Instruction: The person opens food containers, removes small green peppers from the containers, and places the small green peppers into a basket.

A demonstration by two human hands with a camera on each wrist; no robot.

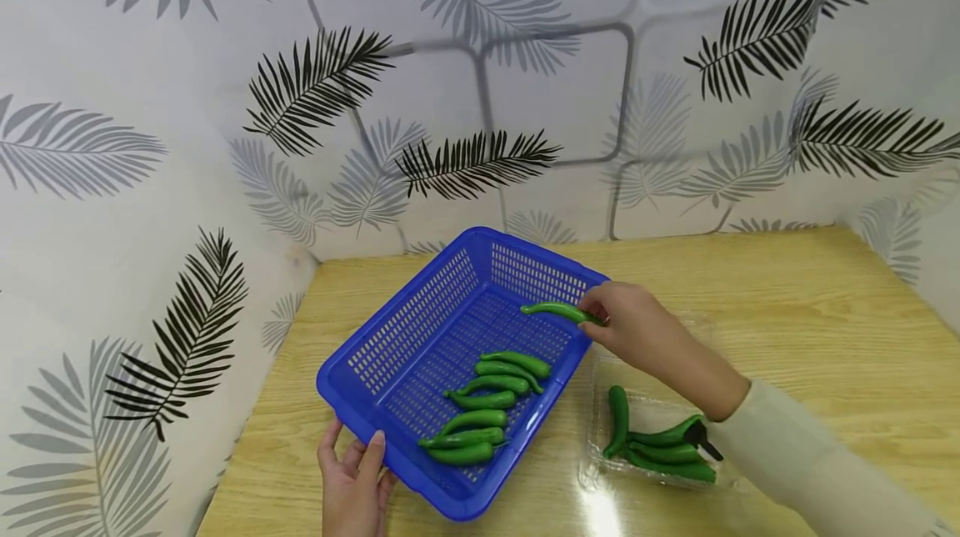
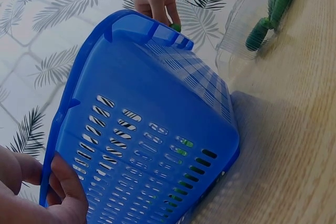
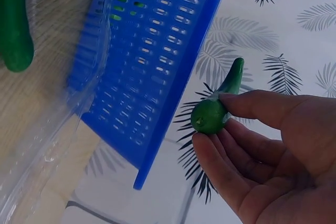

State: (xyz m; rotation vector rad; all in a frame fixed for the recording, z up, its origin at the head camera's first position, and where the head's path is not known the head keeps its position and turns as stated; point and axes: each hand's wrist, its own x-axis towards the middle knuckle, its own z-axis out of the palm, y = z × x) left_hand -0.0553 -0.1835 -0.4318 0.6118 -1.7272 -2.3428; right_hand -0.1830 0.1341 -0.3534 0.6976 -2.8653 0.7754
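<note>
A blue slotted plastic basket (image 1: 420,480) sits on the table, with several green chili peppers (image 1: 480,419) lined up along its right side. My left hand (image 1: 354,479) grips the basket's near-left rim, thumb over the top and fingers beneath. Over the basket's right rim, my right hand (image 1: 626,322) pinches one green chili pepper (image 1: 553,308) between thumb and fingers. In the right wrist view that chili pepper (image 3: 209,116) shows its blunt end toward the camera. Under my right forearm, a clear plastic tray (image 1: 596,420) holds several more green chili peppers (image 1: 666,454).
The light wooden table (image 1: 810,312) meets a wall (image 1: 525,103) with a leaf pattern behind the basket. A small black-and-white piece (image 1: 703,442) shows by the tray, partly covered by my right sleeve (image 1: 810,445).
</note>
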